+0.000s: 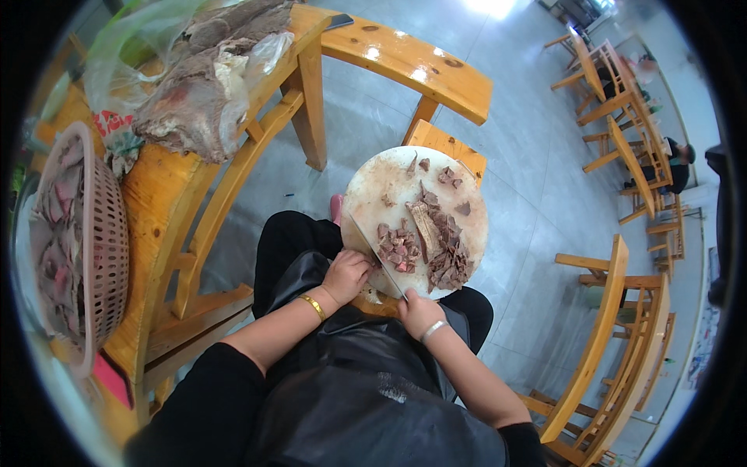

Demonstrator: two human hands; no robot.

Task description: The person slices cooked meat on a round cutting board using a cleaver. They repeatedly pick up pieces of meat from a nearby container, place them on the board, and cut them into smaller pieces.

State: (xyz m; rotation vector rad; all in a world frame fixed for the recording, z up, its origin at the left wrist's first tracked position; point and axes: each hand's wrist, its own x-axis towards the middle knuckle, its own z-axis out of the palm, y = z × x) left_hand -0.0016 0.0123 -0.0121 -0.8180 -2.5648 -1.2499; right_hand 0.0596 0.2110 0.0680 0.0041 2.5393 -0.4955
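Observation:
My right hand (418,313) is closed on the handle of a knife (373,251), whose blade slants across a round white cutting board (373,175). My left hand (349,273) rests at the board's near left edge with its fingertips beside the blade; whether they hold a piece is hidden. Just right of the blade lies a pile of diced meat (399,248). A larger heap of sliced brown meat (449,257) is next to it, with a pale, ridged piece (426,230) on its left. Small scraps (449,177) are scattered on the board's far side.
Left, a wooden table (157,192) carries a pink perforated basket (108,251) of meat, large meat pieces (192,105) and a plastic bag (125,70). A wooden bench (408,58) stands beyond the board. More benches (595,350) and a seated person (680,166) are at right.

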